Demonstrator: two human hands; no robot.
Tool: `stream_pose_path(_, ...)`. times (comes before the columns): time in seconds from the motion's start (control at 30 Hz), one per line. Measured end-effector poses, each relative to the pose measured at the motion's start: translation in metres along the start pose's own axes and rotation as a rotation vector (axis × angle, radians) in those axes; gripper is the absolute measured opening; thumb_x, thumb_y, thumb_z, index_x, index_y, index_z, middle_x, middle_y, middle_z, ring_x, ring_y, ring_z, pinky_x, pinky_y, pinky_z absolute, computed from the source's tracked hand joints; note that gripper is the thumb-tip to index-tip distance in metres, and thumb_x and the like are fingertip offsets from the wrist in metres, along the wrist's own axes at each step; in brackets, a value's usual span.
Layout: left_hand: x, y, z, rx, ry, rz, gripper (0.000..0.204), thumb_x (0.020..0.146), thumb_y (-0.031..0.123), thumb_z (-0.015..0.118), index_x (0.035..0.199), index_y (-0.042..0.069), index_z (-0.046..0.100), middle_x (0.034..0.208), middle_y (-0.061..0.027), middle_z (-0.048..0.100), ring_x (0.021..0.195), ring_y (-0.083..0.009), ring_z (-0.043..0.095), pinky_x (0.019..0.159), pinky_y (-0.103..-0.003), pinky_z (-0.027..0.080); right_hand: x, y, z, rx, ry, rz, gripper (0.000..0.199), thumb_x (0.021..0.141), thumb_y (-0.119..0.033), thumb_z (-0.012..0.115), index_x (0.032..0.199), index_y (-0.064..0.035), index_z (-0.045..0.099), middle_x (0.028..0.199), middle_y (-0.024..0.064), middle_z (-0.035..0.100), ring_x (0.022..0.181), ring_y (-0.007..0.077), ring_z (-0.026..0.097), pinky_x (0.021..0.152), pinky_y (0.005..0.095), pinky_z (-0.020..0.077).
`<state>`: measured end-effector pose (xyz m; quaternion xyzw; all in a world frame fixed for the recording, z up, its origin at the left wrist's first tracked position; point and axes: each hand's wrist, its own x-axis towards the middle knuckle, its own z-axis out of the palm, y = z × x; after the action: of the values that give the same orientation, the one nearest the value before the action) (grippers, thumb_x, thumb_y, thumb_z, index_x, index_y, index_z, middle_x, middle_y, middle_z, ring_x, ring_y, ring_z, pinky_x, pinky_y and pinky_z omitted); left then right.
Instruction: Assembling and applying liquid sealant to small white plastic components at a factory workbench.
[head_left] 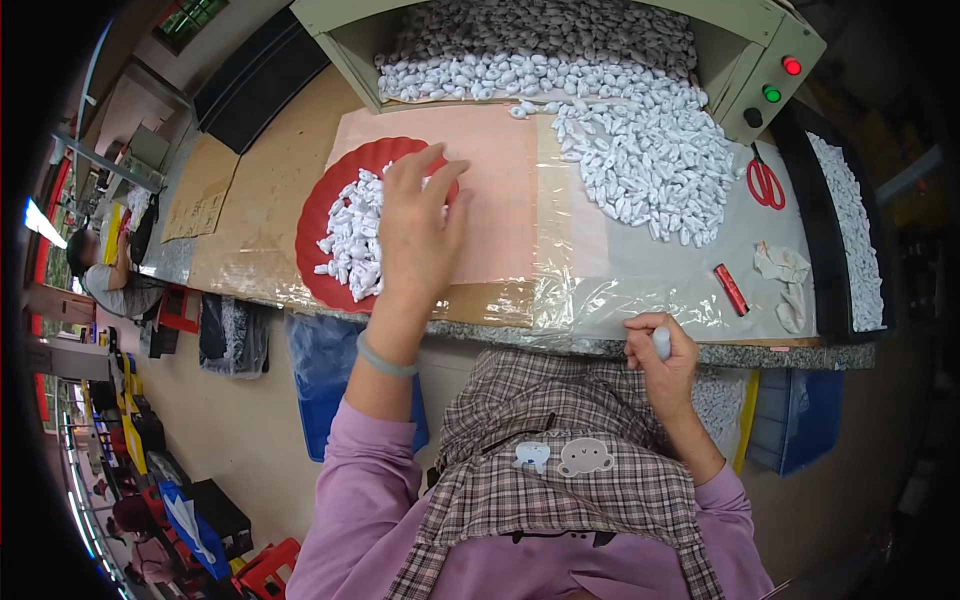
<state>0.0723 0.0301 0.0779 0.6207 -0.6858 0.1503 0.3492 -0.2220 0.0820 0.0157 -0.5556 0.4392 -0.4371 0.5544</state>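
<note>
Closest to the lens, a plaid apron [590,500] over a purple top [365,490], just short of a granite-edged table [780,355]. Over a red scalloped dish [312,220], the left hand [415,225], with fingers spread apart and gently curved, arched perhaps so as not to scatter the small white pieces [350,225] lying inside. Cannot tell touching from hovering there, with palm and fingers masking part of the dish. Set partly on brown cardboard [250,225] and partly on a pink sheet [495,200], probably for easy reach from the left; rim raised, likely to stop loose pieces rolling away. At the front edge, toward the right, the right hand [665,355], curled firmly around a pale cylinder [661,343], seemingly wrapped for a secure hold, with one end poking out. Farther back, a broad heap of white pieces [650,180], fanned out from an open-fronted metal housing [765,65]. Right of that heap, red-handled scissors [766,185], a red stick [731,290] and crumpled paper [783,265], presumably parked aside within reach. Beyond, a black tray [828,265] with more pieces, walled perhaps to keep them separate.
</note>
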Motion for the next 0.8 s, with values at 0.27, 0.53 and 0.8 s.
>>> stream_pose_path(0.27, 0.068, -0.005, 0.133, -0.080, -0.074, -0.225, 0.027, 0.079, 0.008, 0.064, 0.106, 0.006, 0.066, 0.114, -0.0131, 0.060, 0.108, -0.0329, 0.052, 0.090, -0.040, 0.047, -0.004, -0.003, -0.005, -0.052, -0.048, -0.006, 0.011, 0.089, -0.005, 0.060, 0.097, 0.0010, 0.062, 0.071, 0.0030, 0.059, 0.059, 0.0061, 0.053, 0.053, 0.0186, 0.0433)
stream_pose_path(0.53, 0.083, -0.023, 0.182, 0.001, -0.161, -0.434, 0.019, 0.080, 0.013, 0.063, 0.098, 0.010, 0.068, 0.107, -0.0074, 0.062, 0.103, -0.0269, 0.055, 0.086, -0.039, 0.049, -0.007, 0.001, -0.011, -0.026, -0.007, 0.016, 0.014, 0.087, -0.011, 0.067, 0.093, 0.0004, 0.064, 0.069, 0.0007, 0.061, 0.056, 0.0039, 0.052, 0.051, 0.0185, 0.0415)
stream_pose_path(0.8, 0.087, -0.030, 0.192, -0.042, -0.139, -0.490, 0.016, 0.076, 0.015, 0.068, 0.090, 0.010, 0.061, 0.099, -0.0067, 0.063, 0.101, -0.0262, 0.056, 0.083, -0.039, 0.049, -0.008, 0.002, -0.010, -0.081, -0.010, -0.007, 0.013, 0.086, -0.011, 0.067, 0.093, -0.0003, 0.064, 0.069, -0.0001, 0.061, 0.055, 0.0038, 0.052, 0.050, 0.0184, 0.0416)
